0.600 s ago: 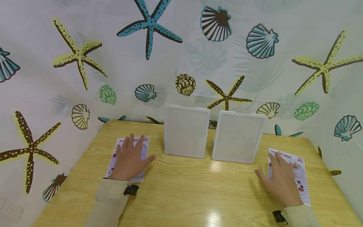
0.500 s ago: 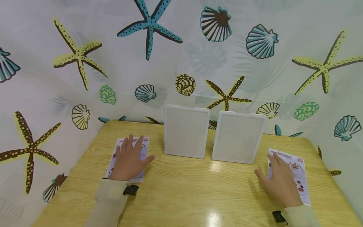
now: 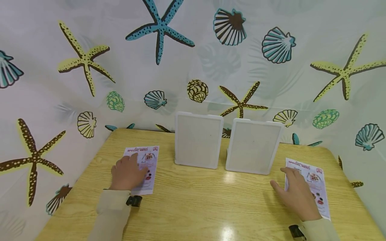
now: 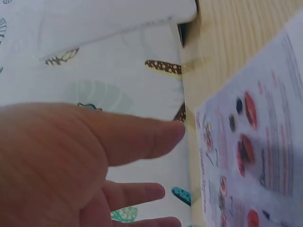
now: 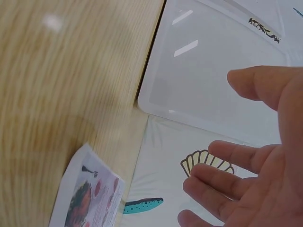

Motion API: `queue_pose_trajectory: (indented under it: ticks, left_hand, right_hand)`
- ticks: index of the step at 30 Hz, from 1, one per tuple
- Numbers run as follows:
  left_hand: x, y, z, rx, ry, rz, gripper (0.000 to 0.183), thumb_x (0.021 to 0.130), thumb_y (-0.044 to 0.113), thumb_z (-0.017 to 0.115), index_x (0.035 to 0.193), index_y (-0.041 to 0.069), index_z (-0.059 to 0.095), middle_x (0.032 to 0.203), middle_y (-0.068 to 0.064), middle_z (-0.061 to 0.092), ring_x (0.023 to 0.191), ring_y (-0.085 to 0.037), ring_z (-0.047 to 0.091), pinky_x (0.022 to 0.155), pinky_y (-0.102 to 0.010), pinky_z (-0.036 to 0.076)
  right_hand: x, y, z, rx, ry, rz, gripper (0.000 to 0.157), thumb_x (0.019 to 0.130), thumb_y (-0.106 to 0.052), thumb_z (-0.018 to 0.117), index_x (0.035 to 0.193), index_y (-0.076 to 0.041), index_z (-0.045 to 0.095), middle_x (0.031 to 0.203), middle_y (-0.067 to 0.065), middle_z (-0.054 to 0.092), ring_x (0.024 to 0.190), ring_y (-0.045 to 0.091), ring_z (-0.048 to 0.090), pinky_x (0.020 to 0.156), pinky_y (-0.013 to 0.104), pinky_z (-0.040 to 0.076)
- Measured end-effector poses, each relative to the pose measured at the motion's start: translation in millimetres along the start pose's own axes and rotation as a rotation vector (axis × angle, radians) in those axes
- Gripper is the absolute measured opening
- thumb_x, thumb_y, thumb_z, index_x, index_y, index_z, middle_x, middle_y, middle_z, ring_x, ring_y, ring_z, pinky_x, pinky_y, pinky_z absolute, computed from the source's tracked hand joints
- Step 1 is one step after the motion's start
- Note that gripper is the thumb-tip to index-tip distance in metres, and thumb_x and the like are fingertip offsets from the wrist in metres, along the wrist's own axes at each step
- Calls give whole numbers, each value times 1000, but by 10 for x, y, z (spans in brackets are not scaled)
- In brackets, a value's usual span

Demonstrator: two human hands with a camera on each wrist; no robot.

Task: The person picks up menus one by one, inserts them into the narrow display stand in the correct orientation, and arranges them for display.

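Observation:
A printed menu sheet headed "SPECIAL MENU" lies flat at the left of the wooden table. Over its left part is my left hand, fingers bent loosely with nothing in them; the left wrist view has the thumb and two fingers apart from the sheet. A second menu sheet lies on the right side, partly covered by my right hand. In the right wrist view that hand has relaxed, spread fingers and holds nothing; a corner of the sheet shows below.
Two white-framed panels, one at left and one at right, stand upright side by side at the back of the wooden table. Behind them hangs a white cloth printed with starfish and shells.
My left hand has shifted left and drawn back, its fingers bending, so more of the left sheet's heading shows. My right hand's fingers have pulled back slightly from the right sheet's top.

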State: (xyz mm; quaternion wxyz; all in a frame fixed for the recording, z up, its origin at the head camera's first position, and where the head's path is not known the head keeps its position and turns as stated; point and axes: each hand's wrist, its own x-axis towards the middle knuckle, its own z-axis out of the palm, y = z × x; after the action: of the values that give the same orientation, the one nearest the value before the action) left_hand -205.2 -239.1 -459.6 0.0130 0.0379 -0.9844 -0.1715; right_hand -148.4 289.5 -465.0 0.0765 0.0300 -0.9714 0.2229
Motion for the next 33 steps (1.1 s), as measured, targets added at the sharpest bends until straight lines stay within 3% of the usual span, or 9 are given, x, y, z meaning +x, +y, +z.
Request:
queue_pose_trajectory:
  ticks: [6, 11, 20, 27, 33]
  left_hand:
    - [47, -197, 19, -30, -19, -121, 68, 97, 29, 63, 142, -18, 41, 127, -45, 44, 115, -65, 45, 83, -75, 46]
    - [61, -313, -4, -54, -76, -199, 67, 95, 29, 62, 136, -20, 42, 120, -42, 42, 109, -61, 46, 79, -69, 48]
    - [55, -373, -13, -66, -105, -231, 61, 97, 27, 61, 134, -18, 44, 122, -43, 43, 111, -62, 47, 82, -69, 46]
    - [75, -417, 31, -29, -93, -267, 60, 95, 26, 65, 131, -18, 45, 122, -43, 44, 113, -63, 45, 87, -75, 44]
    - [106, -468, 62, -20, -91, -263, 60, 97, 28, 62, 129, -20, 46, 121, -43, 43, 113, -62, 44, 86, -71, 46]
  right_hand:
    - [9, -12, 5, -1, -7, -6, 64, 101, -39, 66, 141, 9, 50, 141, 33, 49, 129, 53, 47, 105, 68, 38]
    - [10, -13, 12, 1, -8, -11, 61, 100, -35, 67, 141, 9, 51, 140, 33, 49, 129, 53, 47, 105, 69, 39]
    - [6, -24, 16, -1, -18, -8, 59, 100, -32, 68, 141, 8, 51, 139, 32, 50, 128, 52, 48, 104, 68, 40]
    - [5, -21, 21, 4, -6, -23, 59, 100, -32, 68, 140, 7, 53, 138, 31, 52, 127, 51, 49, 103, 68, 40]
    - [8, -23, 16, -1, -10, -13, 58, 100, -32, 68, 140, 7, 53, 139, 31, 51, 127, 52, 49, 103, 68, 40]
